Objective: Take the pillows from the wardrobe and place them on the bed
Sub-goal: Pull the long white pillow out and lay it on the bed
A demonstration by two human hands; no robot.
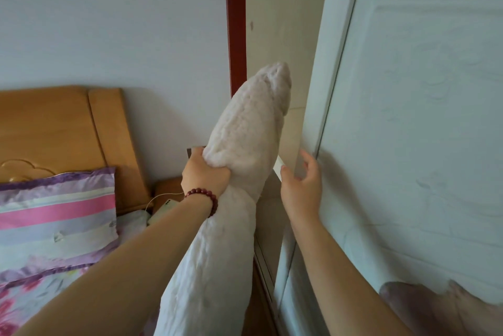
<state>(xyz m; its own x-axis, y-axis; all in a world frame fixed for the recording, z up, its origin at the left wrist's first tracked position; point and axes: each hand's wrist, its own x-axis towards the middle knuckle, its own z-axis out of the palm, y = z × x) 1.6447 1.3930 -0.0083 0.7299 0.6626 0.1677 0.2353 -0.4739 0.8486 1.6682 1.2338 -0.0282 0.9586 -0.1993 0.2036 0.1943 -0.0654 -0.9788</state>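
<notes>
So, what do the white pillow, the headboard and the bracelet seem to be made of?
White pillow: soft quilted fabric, matte; it dents under the left hand.
Headboard: likely wood or veneer, orange-brown, smooth with a slight sheen and a carved motif.
Bracelet: round dark-red beads, glossy; wood, stone or plastic cannot be told.

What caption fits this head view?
Left hand grips a white pillow beside the bed; right hand open at the wardrobe door edge.
</notes>
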